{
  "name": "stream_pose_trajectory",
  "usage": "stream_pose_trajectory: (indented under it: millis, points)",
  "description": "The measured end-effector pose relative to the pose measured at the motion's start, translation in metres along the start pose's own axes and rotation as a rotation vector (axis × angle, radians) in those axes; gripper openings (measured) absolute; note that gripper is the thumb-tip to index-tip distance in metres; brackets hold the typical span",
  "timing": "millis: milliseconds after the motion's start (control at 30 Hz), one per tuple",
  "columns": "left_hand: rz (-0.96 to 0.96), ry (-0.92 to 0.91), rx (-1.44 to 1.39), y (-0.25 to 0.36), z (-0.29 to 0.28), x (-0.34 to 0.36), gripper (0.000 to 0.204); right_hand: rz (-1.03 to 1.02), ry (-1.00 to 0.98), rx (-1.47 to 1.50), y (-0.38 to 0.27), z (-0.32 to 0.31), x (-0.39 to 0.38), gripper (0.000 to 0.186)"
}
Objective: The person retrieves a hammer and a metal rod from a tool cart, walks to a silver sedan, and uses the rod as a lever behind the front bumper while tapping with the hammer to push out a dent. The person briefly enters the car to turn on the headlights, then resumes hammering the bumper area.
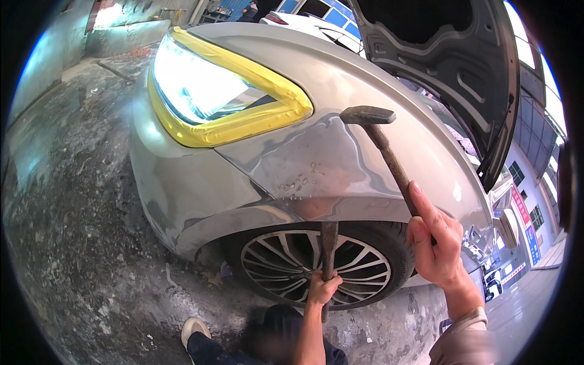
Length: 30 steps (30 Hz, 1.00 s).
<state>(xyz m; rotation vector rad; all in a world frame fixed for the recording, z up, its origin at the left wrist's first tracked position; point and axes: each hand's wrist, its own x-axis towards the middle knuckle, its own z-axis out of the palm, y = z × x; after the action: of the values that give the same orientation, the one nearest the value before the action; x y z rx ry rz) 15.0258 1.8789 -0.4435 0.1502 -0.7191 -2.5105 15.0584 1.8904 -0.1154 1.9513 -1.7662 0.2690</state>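
Observation:
My right hand is closed round the handle of a hammer, with the index finger laid along the handle. The hammer's head is raised over the fender, whose bare, scuffed metal patch lies between headlight and wheel arch. Lower down, my left hand grips a metal bar in front of the wheel. This bar stands upright, and its wider upper end meets the lip of the wheel arch; whether it goes behind the lip I cannot tell.
Yellow tape frames the lit headlight. The car's hood is raised at the right. A white car and a person are in the background. My shoe rests on the stained concrete floor.

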Motion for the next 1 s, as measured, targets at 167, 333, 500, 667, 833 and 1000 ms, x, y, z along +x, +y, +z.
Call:
stream_pose_trajectory:
  millis: [167, 333, 500, 667, 833, 1000]
  points:
    - [-0.02, -0.043, -0.028, 0.002, 0.001, -0.002, 0.03, -0.004, 0.002, -0.009, 0.0, -0.001, -0.001, 0.06]
    - [-0.028, -0.026, -0.058, 0.001, 0.005, -0.003, 0.031, -0.008, -0.02, -0.002, 0.002, 0.0, -0.004, 0.052]
    - [-0.045, -0.055, -0.096, -0.005, 0.014, -0.001, 0.03, -0.011, -0.015, 0.013, 0.008, 0.005, -0.005, 0.053]
    - [-0.04, 0.103, -0.081, -0.014, 0.018, 0.001, 0.029, -0.022, 0.008, 0.008, 0.012, 0.009, -0.005, 0.054]
    - [0.084, 0.241, 0.068, -0.025, 0.019, 0.006, 0.027, -0.014, 0.017, 0.023, 0.012, 0.01, -0.005, 0.058]
    - [0.209, 0.397, 0.121, -0.035, 0.03, 0.013, 0.032, 0.019, -0.041, -0.022, 0.006, 0.004, -0.008, 0.068]
